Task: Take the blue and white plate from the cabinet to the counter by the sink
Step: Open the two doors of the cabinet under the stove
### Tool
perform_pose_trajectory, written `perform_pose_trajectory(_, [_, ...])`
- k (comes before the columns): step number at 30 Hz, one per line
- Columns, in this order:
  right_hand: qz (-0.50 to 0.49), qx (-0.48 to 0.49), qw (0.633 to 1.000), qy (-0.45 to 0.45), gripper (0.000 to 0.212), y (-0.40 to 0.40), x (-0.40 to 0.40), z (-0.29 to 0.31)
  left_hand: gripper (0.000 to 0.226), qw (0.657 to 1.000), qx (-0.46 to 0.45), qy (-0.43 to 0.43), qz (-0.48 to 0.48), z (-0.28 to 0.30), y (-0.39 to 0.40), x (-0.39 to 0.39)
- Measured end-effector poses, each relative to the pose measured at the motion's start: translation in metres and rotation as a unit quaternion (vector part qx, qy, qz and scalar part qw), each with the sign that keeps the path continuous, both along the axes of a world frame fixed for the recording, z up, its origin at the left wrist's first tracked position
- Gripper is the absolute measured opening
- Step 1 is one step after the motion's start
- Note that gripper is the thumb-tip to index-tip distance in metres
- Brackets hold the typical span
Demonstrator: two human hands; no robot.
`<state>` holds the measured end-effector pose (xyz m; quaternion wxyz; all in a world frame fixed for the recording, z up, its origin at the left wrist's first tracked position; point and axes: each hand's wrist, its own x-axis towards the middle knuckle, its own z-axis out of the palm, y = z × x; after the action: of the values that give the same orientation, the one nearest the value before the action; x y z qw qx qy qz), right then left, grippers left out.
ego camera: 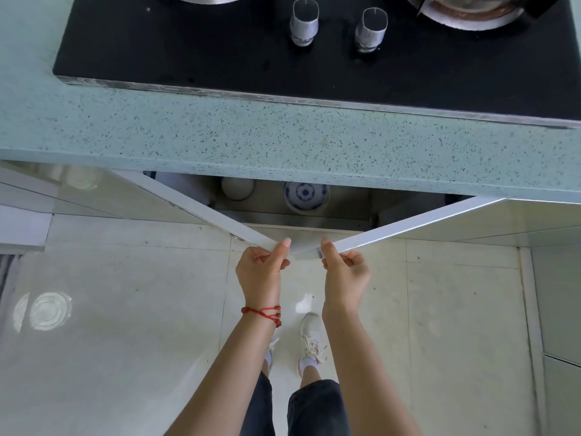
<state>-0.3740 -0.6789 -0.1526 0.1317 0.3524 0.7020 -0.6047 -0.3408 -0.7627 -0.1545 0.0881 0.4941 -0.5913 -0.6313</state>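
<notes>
Head view looked straight down over a speckled pale-green surface with a black cooktop set into it and two silver knobs on its front part. Below the surface edge, both white cabinet doors stood part-open — the left door and the right door swung out toward the person, their free edges nearly meeting. The left hand had its fingers closed on the left door's edge, thumb on top; the right hand gripped the right door's edge the same way. A red string bracelet circled the left wrist. Inside the cabinet, the blue and white plate rested on the shelf, partly under the surface overhang, beside a plain white dish — the two near but apart.
</notes>
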Motion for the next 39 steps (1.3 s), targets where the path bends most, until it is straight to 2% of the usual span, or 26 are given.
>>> perform_pose_trajectory(7, [0.021, 0.032, 0.999, 0.006, 0.032, 0.013, 0.019, 0.004, 0.032, 0.999, -0.047, -0.014, 0.007, 0.002, 0.001, 0.014])
perform_pose_trajectory(17, [0.023, 0.065, 0.997, 0.036, 0.03, 0.041, 0.055, 0.01, 0.028, 0.998, -0.066, 0.001, -0.004, 0.002, -0.005, 0.052])
perform_pose_trajectory(24, [0.05, 0.067, 0.996, 0.037, 0.029, 0.071, 0.07, 0.009, 0.02, 0.998, -0.054, -0.004, -0.03, 0.006, -0.017, 0.088])
perform_pose_trajectory(35, [0.109, 0.077, 0.99, 0.049, 0.033, 0.122, 0.091, 0.014, 0.023, 0.998, -0.056, -0.005, -0.024, 0.015, -0.025, 0.118])
perform_pose_trajectory(39, [0.126, 0.078, 0.987, 0.057, 0.024, 0.146, 0.099, 0.012, 0.019, 0.997, -0.065, -0.018, -0.04, 0.015, -0.035, 0.137])
